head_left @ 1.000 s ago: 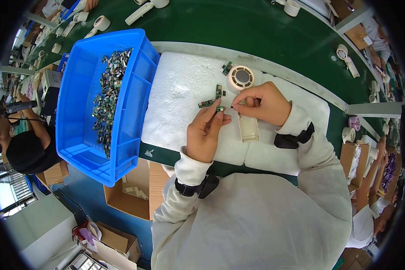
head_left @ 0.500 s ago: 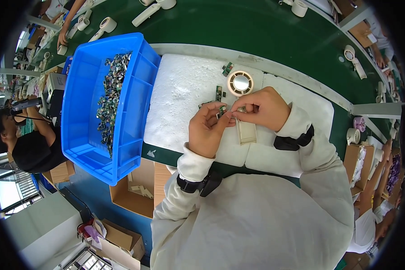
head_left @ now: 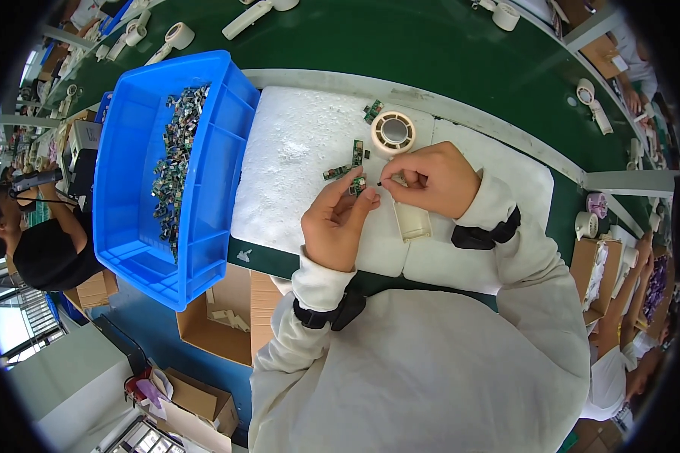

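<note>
My left hand (head_left: 335, 220) pinches a small green circuit board (head_left: 357, 186) between thumb and fingers. Just right of it, my right hand (head_left: 433, 183) is closed, its thumb and forefinger on a tiny dark piece (head_left: 380, 185) too small to name. The two hands are a little apart. Beyond them lies a cream ring-shaped part (head_left: 393, 134) with a silvery centre. An open cream casing (head_left: 413, 222) lies partly under my right hand; whether it joins the ring is hidden. More circuit boards (head_left: 357, 152) lie on the white foam sheet (head_left: 279, 174) past my left hand.
A blue bin (head_left: 217, 189) holding many small circuit boards stands at the left. Behind the foam runs a pale ledge, then a green surface (head_left: 431, 53) with cream round-headed devices (head_left: 504, 16). A cardboard box (head_left: 196, 328) sits lower left. Other people work at both sides.
My right hand has drawn slightly apart from my left, and the tiny dark piece now shows at its fingertips. My left hand still holds the circuit board. The whole view has shifted slightly.
</note>
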{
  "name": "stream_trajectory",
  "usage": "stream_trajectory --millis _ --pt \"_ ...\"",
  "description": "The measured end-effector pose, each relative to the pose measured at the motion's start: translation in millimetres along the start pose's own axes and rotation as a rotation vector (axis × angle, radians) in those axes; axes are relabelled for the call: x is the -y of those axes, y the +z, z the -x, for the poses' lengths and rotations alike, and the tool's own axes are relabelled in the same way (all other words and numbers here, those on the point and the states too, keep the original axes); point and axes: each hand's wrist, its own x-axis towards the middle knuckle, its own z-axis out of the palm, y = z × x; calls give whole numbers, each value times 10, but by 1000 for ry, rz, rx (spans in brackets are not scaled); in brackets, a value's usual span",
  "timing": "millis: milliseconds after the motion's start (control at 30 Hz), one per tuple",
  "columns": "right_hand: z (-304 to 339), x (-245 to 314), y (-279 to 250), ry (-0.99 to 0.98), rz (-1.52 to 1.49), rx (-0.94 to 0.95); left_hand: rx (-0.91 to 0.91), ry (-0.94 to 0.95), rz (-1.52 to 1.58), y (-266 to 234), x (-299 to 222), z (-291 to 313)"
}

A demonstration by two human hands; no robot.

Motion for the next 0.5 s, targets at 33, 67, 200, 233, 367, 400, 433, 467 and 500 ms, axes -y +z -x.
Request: stream_trajectory --millis 33,67,200,233,367,400,433,467,500 --pt "-8 13 -8 22 -31 1 -2 -1 2 -5 15 1" --pt "-17 23 -12 44 -63 3 20 10 86 -11 46 -3" --pt "-5 42 20 75 -125 -12 78 20 245 -14 78 -5" --pt "0 47 26 78 -141 -23 97 10 228 -23 61 -6" --pt "-6 62 14 80 -160 -23 103 21 142 -39 68 0" --pt "-9 65 10 80 -160 -22 97 31 106 -41 71 1" --pt "-9 67 11 79 -164 -14 96 29 106 -41 72 4" --pt "-9 69 11 78 -168 -7 81 22 125 -40 67 7" --pt "-10 72 9 76 -173 0 66 16 144 -39 61 9"
